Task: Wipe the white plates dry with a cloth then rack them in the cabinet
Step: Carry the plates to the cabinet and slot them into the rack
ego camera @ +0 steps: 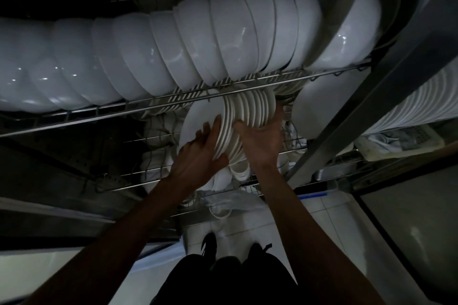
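A stack of several white plates [250,109] stands on edge on the cabinet's middle wire shelf [138,176]. My left hand [200,153] presses flat against the face of the leftmost plate [198,119], fingers straight, thumb under the rims. My right hand [262,138] cups the right end of the stack, fingers curled behind it and thumb on the rims. No cloth shows in either hand.
A long row of white bowls [173,57] fills the wire rack [247,84] above. A large plate [319,109] leans to the right of the stack. More plates [418,104] stand beyond the cabinet's metal post [359,121]. White dishes lie on lower shelves; tiled floor is below.
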`<state>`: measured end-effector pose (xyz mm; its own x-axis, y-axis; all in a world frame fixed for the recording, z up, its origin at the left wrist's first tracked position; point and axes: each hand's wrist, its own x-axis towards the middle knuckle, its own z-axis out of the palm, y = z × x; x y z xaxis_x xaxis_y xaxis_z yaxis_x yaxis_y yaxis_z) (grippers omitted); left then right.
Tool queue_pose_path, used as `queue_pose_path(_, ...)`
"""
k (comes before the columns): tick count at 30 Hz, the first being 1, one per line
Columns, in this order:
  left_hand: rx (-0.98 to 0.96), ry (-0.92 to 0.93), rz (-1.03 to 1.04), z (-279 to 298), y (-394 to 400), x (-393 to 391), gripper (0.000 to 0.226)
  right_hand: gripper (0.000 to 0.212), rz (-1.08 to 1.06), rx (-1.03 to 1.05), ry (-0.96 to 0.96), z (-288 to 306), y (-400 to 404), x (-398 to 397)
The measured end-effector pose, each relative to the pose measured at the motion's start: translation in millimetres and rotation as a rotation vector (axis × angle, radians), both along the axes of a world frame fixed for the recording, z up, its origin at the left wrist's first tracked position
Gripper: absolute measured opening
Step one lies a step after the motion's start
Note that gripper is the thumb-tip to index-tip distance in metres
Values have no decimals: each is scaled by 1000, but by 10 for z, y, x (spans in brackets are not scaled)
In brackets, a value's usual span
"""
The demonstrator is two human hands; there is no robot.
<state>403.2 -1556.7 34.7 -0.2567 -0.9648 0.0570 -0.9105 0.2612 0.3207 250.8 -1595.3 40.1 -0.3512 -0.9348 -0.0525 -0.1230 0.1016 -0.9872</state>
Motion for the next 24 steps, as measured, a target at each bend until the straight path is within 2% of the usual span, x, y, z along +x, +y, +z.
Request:
queue_pose_path(9,-17,141,39,-49,-55,-218,88,103,29,19,92,69,-49,-191)
queue_pose_path(24,-92,46,60,-66,-73,-290,95,106,10,24,74,102,-59,-235)
